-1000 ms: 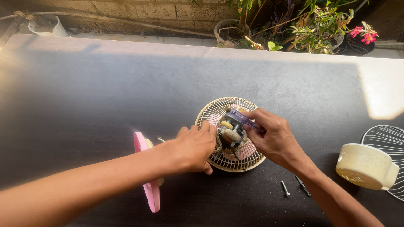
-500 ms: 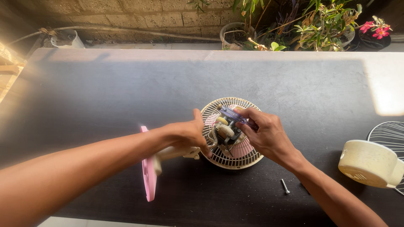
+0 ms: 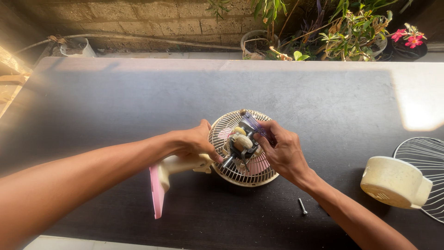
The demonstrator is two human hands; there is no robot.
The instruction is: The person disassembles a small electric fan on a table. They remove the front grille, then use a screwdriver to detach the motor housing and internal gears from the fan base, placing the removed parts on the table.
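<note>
A small cream table fan lies on the dark tabletop (image 3: 115, 106), its round wire grille (image 3: 226, 126) face down and pink blades showing through. The bare motor (image 3: 240, 143) sticks up from the grille's middle. My left hand (image 3: 192, 141) grips the fan's cream neck (image 3: 182, 163) beside the grille. My right hand (image 3: 282, 150) holds a purple-handled screwdriver (image 3: 253, 124) against the motor. The pink base (image 3: 156, 192) of the fan stands on edge to the left.
A cream motor cover (image 3: 393, 181) and a loose wire grille (image 3: 428, 164) lie at the right. A screw (image 3: 302, 206) rests near my right forearm. Potted plants (image 3: 351, 32) and a brick wall stand behind the table's far edge.
The fan has been tipped up slightly, with its pink base lifted on edge. My left hand slid from the grille's rim to the neck. My right hand stays on the screwdriver at the motor.
</note>
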